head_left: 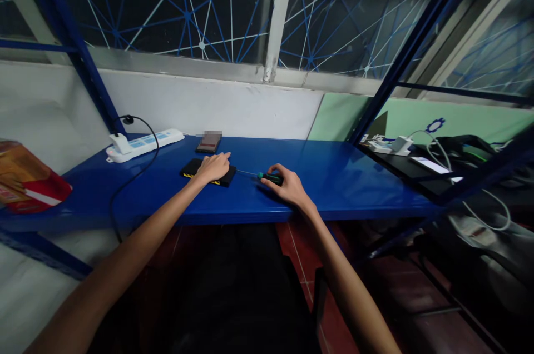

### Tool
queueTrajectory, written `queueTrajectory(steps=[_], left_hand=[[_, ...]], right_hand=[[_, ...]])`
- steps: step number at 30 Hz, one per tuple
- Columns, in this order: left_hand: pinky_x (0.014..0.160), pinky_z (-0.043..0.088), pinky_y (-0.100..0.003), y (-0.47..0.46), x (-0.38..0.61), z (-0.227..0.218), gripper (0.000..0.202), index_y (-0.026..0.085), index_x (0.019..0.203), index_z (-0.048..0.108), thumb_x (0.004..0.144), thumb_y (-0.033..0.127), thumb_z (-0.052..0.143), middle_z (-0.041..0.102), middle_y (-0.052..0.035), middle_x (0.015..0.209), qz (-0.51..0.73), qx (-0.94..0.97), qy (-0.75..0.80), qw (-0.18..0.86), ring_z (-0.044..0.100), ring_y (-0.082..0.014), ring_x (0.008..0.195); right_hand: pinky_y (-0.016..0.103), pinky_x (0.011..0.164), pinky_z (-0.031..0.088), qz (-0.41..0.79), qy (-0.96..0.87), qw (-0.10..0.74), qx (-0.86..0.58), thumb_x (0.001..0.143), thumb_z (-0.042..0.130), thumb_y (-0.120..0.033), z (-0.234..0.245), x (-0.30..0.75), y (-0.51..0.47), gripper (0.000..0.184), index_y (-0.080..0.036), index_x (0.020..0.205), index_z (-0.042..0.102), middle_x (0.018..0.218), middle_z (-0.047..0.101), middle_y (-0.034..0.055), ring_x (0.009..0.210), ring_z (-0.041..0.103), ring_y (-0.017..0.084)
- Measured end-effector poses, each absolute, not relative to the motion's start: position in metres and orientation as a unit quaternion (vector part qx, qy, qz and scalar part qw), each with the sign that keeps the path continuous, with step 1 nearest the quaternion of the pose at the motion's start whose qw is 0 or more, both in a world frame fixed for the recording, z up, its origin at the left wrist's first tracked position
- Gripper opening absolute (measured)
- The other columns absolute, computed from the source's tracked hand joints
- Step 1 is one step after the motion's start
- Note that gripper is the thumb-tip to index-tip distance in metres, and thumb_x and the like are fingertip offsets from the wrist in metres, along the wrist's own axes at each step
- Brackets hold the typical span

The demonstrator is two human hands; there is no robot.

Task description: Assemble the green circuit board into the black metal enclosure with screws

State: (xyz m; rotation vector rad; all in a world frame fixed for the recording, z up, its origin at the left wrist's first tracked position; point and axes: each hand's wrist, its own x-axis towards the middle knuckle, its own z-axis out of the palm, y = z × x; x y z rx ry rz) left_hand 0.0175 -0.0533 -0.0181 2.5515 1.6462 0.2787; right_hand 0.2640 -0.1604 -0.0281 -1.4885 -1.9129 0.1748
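Observation:
On the blue table lies a flat black box [227, 177] with yellow ports along its near side, perhaps a network switch. My left hand [214, 166] rests across its top with the fingers stretched out, hiding its middle. My right hand [287, 184] is closed around the handle of a screwdriver [272, 178], black with a green collar. The thin shaft points left, and its tip is at or close to the box's right edge; contact is hard to tell. Behind the box is a small flat dark item with a brownish top [209, 141], partly blurred.
A white power strip [144, 144] with a plugged-in adapter and black cable lies at the back left of the blue table [334, 176]. An orange-red packet [31, 179] is at far left. On the right, beyond a blue post, are a phone [434, 167], charger [401, 145] and cables.

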Motion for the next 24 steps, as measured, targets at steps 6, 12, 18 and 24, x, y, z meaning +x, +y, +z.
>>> queueTrajectory(steps=[6, 12, 18, 24], left_hand=[[0.108, 0.032, -0.045, -0.0512, 0.0174, -0.0179, 0.058, 0.02, 0.151, 0.028, 0.096, 0.034, 0.019, 0.029, -0.0112, 0.156, 0.04, 0.832, 0.551, 0.047, 0.034, -0.0276, 0.14], [0.109, 0.03, -0.047, -0.051, 0.0171, -0.016, 0.06, 0.017, 0.153, 0.021, 0.096, 0.033, 0.016, 0.023, -0.012, 0.157, 0.027, 0.836, 0.545, 0.055, 0.024, -0.0269, 0.145], [0.113, 0.022, -0.048, -0.0535, 0.0192, -0.013, 0.061, 0.015, 0.153, 0.02, 0.095, 0.034, 0.013, 0.019, -0.0114, 0.159, 0.006, 0.83, 0.554, 0.067, 0.017, -0.0228, 0.147], [0.105, 0.037, -0.043, -0.0564, 0.0199, -0.0148, 0.06, 0.009, 0.147, 0.034, 0.095, 0.034, 0.019, 0.039, -0.0173, 0.15, 0.06, 0.824, 0.561, 0.038, 0.039, -0.0292, 0.137]], right_hand=[[0.026, 0.059, 0.034, 0.053, -0.744, 0.322, -0.583, 0.082, 0.057, -0.06, -0.0298, 0.2643, -0.1586, 0.039, -0.023, 0.095, 0.062, 0.072, 0.066, 0.0008, 0.063, 0.056, 0.016], [0.026, 0.059, 0.033, 0.051, -0.747, 0.305, -0.588, 0.083, 0.056, -0.059, -0.03, 0.2639, -0.1579, 0.039, -0.023, 0.093, 0.067, 0.076, 0.069, 0.0028, 0.066, 0.059, 0.017], [0.026, 0.06, 0.034, 0.05, -0.745, 0.29, -0.598, 0.084, 0.055, -0.059, -0.0285, 0.2639, -0.1599, 0.038, -0.024, 0.092, 0.069, 0.077, 0.07, 0.003, 0.069, 0.061, 0.018], [0.026, 0.059, 0.033, 0.053, -0.75, 0.281, -0.597, 0.085, 0.053, -0.06, -0.0257, 0.2625, -0.1623, 0.041, -0.023, 0.088, 0.07, 0.076, 0.07, 0.0033, 0.068, 0.061, 0.018]])
